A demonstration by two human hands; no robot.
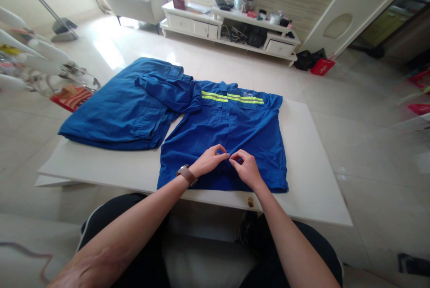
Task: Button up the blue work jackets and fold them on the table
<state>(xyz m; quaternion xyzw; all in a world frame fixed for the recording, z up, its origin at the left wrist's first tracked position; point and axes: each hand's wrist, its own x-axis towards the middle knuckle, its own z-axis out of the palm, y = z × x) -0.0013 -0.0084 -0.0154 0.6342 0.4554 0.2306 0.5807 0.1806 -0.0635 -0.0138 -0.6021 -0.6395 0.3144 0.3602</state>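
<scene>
A blue work jacket (198, 135) lies front side up on the white table, with yellow-green reflective stripes (247, 99) across its chest. My left hand (212, 158) pinches the jacket's front placket near the middle, thumb against fingertips. Close beside it, my right hand (247, 167) pinches the same placket, the two sets of fingertips almost touching. Whatever small part sits between the fingers is hidden. One sleeve (168, 91) stretches left, over a second blue garment (117, 104) that lies folded. A watch with a brown strap (187, 175) is on my left wrist.
The white table (312, 180) shows around the jacket, with a small sticker (250, 202) at its near edge. Beyond stands a white TV cabinet (191, 21) holding assorted items. A red bag (323, 66) rests on the floor at right. A white rack (40, 59) stands at left.
</scene>
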